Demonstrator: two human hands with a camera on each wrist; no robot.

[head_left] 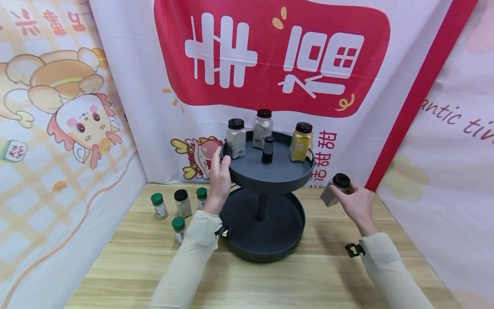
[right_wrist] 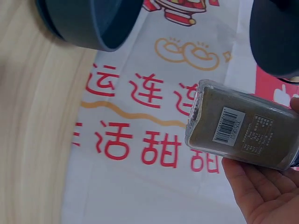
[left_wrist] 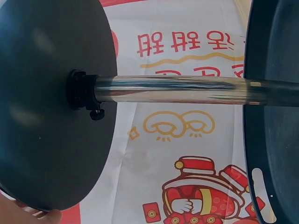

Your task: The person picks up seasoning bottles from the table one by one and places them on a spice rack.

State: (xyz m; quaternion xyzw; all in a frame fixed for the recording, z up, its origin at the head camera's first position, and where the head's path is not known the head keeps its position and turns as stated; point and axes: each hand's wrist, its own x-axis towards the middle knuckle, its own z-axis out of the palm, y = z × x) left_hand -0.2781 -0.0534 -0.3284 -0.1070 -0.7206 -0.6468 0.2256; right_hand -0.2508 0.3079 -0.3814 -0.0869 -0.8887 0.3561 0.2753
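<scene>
My right hand [head_left: 356, 206] grips a spice jar [head_left: 329, 196] with a black lid, tilted in the air to the right of the dark two-tier tray stand [head_left: 266, 186]. In the right wrist view the jar [right_wrist: 252, 149] shows brownish powder and a barcode label. My left hand [head_left: 219, 180] rests with extended fingers on the outer left side of the upper tier; in the left wrist view its fingertips [left_wrist: 53, 216] are at the tier's edge. On the upper tier stand two pale-filled jars [head_left: 236, 143], a yellow-filled jar [head_left: 300, 148] and a small dark-based bottle [head_left: 268, 152].
Left of the stand, several small shakers with green lids [head_left: 157, 199] and a black-lidded jar [head_left: 183, 205] stand on the wooden table [head_left: 270, 283]. The lower tier [head_left: 258, 240] bears nothing visible. A metal post [left_wrist: 173, 89] joins the tiers. Printed cloth [head_left: 131, 64] hangs behind and beside.
</scene>
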